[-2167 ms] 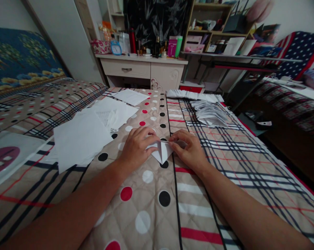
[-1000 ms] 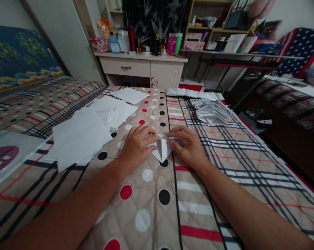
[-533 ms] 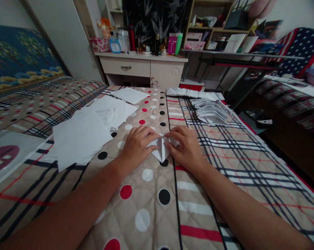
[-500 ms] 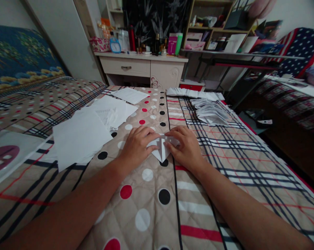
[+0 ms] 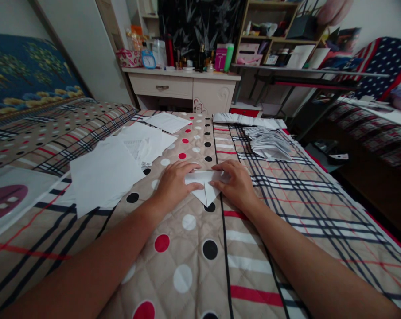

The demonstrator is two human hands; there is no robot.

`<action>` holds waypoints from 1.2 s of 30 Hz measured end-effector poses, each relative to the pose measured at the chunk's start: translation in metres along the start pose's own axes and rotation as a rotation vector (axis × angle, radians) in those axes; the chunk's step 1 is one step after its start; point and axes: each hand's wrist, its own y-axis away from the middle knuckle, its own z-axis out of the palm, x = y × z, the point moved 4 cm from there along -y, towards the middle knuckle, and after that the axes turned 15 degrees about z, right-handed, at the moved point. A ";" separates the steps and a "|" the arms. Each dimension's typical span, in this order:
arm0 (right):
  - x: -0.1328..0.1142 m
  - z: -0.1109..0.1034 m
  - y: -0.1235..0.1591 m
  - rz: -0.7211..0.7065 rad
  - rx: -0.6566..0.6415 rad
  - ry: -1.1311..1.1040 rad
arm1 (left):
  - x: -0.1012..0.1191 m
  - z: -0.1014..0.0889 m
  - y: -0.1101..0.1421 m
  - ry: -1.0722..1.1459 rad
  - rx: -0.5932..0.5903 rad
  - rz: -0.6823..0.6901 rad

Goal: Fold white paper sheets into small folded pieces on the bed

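A small white folded paper piece, shaped like a downward-pointing triangle with a centre crease, lies on the quilted bedspread. My left hand presses on its left side with fingers curled over the edge. My right hand presses on its right side, fingers bent down onto the top flap. Both hands hold the paper flat against the bed.
Loose white sheets lie to the left. A pile of folded white pieces and a row of more pieces lie at the right rear. A dresser and shelves stand beyond the bed; a dark gap runs along its right edge.
The right hand has pressed the top flap down across the paper, so the piece lies flatter with a straight top edge. Both hands stay in nearly the same place.
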 end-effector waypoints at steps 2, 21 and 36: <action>0.000 -0.002 0.000 -0.003 0.030 0.000 | -0.003 0.002 0.000 0.031 -0.004 -0.022; 0.009 0.011 0.000 0.032 -0.165 -0.116 | -0.011 0.009 0.000 0.148 0.010 -0.045; -0.005 0.003 0.005 -0.162 -0.098 0.102 | 0.006 -0.007 0.006 -0.129 -0.155 0.262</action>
